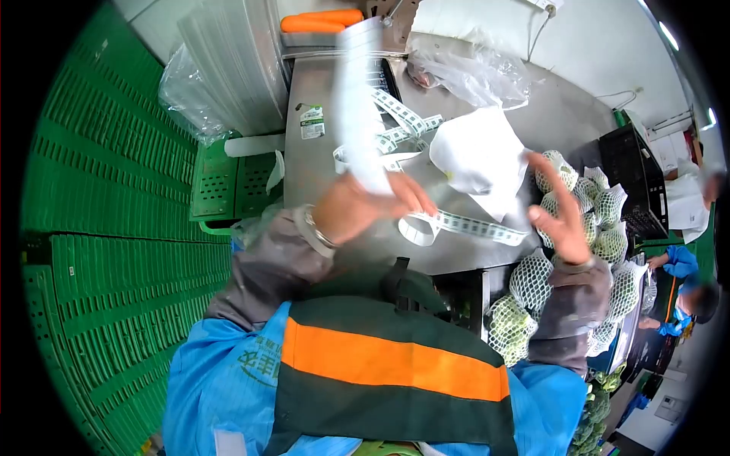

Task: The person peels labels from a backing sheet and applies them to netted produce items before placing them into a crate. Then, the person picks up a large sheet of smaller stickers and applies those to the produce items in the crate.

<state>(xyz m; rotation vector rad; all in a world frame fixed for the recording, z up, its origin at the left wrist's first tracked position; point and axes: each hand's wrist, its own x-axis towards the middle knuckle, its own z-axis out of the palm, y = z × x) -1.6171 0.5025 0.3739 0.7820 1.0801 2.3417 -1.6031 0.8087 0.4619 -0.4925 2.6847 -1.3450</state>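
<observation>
Apparently, the loose strip of labels (pixel 479 226) lies in loops at the middle of the tabletop (pixel 308 178) so that the left hand (pixel 372 207) can reach it without stretching. That hand's fingers are drawn together on a white band (pixel 356 99) that rises from them; blur hides whether the band belongs to the strip, whose near end curls by the fingertips. The right hand (pixel 564 216) is spread, thumb and fingers well apart, a shape that probably suits the breadth of the white bundle (pixel 479 144) just beside it; I can't say whether they touch. The netted produce (pixel 610 243) seems grouped on the right to stay within arm's reach. The bundle, between the hands, looks smooth, pale and rounded, narrowing to a pointed flap, with a small yellow-green spot low down.
</observation>
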